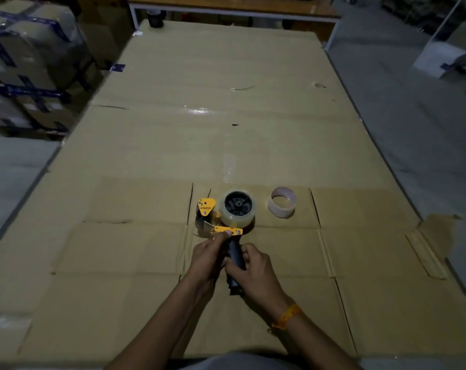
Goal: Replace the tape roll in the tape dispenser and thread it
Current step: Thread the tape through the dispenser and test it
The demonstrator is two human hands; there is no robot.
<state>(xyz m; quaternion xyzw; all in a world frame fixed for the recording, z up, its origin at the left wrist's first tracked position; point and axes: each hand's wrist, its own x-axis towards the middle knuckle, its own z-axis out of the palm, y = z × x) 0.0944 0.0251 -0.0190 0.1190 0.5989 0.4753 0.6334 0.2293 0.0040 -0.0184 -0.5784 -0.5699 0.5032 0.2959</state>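
A yellow and black tape dispenser (pixel 207 207) lies on its side on the cardboard-covered table (pixel 199 129), with a full clear tape roll (pixel 237 208) seated on its black hub. My right hand (pixel 249 267) is wrapped around the dispenser's black handle (pixel 235 253). My left hand (pixel 209 252) pinches at the yellow arm just below the roll, fingertips touching it. An empty cardboard tape core (pixel 282 201) stands on the table to the right of the roll, apart from it.
A dark cylindrical object (pixel 155 18) stands at the table's far left corner. Stacked wrapped boxes (pixel 26 62) fill the left side. Another table (pixel 234 8) runs behind. Grey floor lies to the right.
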